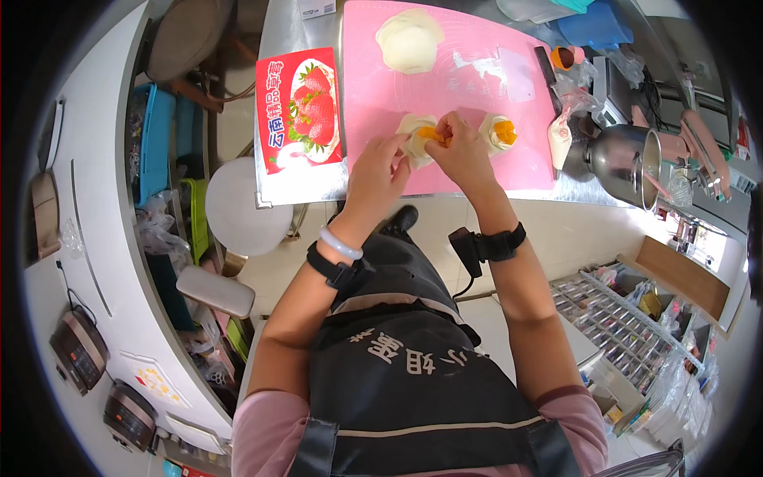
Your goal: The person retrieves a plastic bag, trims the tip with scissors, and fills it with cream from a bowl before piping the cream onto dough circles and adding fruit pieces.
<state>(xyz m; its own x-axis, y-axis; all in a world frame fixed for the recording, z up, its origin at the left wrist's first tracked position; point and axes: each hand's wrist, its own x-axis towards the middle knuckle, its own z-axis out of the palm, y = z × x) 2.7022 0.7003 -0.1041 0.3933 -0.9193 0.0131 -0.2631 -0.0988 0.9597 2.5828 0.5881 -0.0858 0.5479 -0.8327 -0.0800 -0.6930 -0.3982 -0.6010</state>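
On the pink silicone mat (pixel 369 77), a pale round wrapper (pixel 408 124) carries white cream and orange fruit pieces (pixel 425 132) that look like mango. My right hand (pixel 462 146) pinches an orange piece over its right side. At the wrapper's left edge is my left hand (pixel 381 164), its fingers apart and fingertips close to or touching the rim. To the right sits a second wrapper (pixel 493 149) with swirled cream and orange fruit chunks (pixel 504 133) on top. A stack of thin pale wrappers (pixel 410 42) lies at the mat's far left.
A red strawberry box (pixel 300 113) lies left of the mat. On the right are a piping bag (pixel 560 140) of cream, a dark-handled tool (pixel 545 68), a scale (pixel 611 92) and a stand mixer's steel bowl (pixel 620 161). A pale scraper (pixel 517 74) rests on the mat. A stool (pixel 247 206) stands below left.
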